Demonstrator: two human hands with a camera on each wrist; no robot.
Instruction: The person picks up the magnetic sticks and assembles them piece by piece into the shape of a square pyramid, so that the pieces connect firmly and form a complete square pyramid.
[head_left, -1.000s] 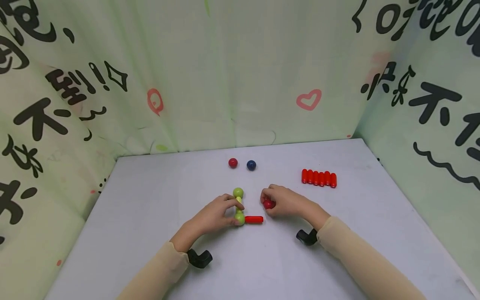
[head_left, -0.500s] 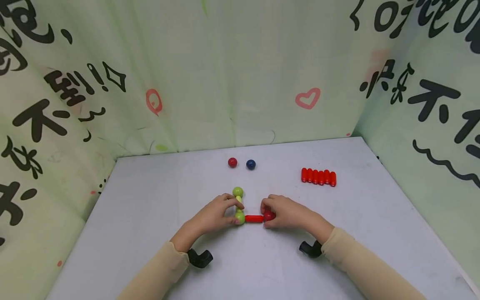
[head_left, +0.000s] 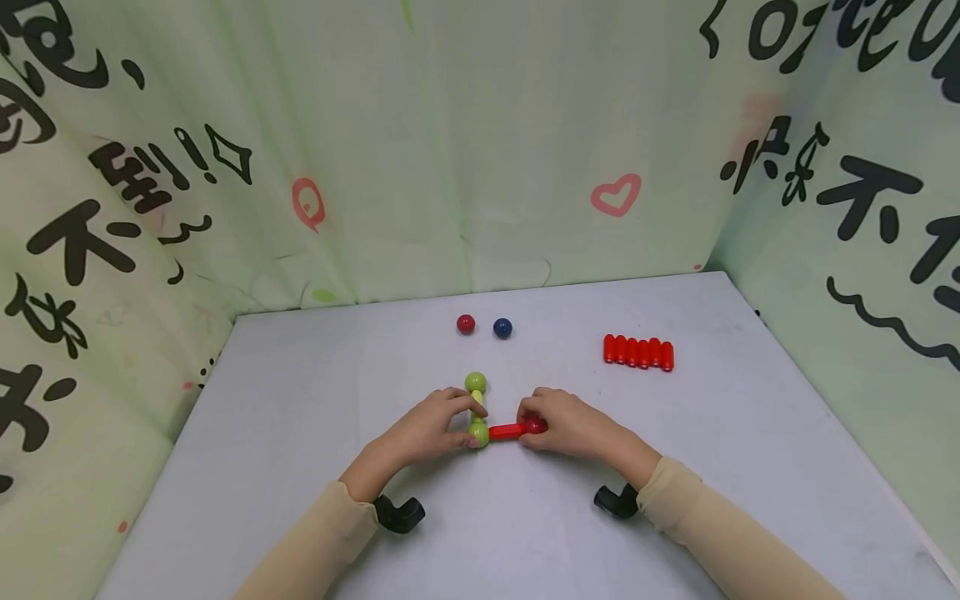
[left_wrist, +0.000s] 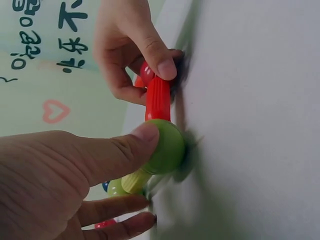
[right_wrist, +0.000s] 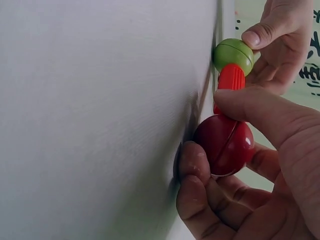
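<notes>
Pinching the red ball (head_left: 535, 426), the right hand (head_left: 570, 425) has brought it onto the red rod (head_left: 506, 431) — a second ago it was apart. The left hand (head_left: 427, 429) still grips the green ball (head_left: 478, 433) on the table (head_left: 300, 417), so this joint looks made.

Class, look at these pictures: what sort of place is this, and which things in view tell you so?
Probably a staged tabletop booth for recording, not a home. A plain white table is walled on three sides by a printed green cloth backdrop, and it bears only toy pieces, such as a tidy row of red rods.
</notes>
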